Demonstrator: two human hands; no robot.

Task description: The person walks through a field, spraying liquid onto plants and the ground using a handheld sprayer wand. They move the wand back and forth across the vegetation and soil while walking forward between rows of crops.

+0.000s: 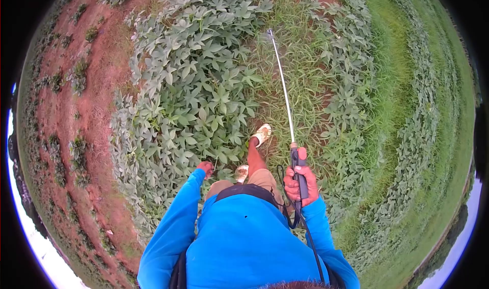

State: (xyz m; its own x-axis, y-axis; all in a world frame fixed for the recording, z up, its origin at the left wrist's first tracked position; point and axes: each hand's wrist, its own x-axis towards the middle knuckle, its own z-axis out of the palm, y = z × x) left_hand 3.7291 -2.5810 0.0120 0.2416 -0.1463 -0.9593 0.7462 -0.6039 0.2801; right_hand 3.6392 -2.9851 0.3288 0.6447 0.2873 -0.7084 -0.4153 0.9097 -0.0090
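My right hand is wrapped round the dark handle of a sprayer wand. Its long pale tube reaches forward over the grass, and a faint mist shows about the nozzle. From the handle a black hose runs back along my right arm. My left hand hangs low beside the broad-leaved crop plants, its fingers curled. Whatever it may hold is too small to make out. Grass weeds grow in the strip under the wand.
My shoes are in the grassy strip, one ahead of the other. Another crop row runs along the right, with taller grass beyond it. Reddish bare soil with scattered small plants lies to the left.
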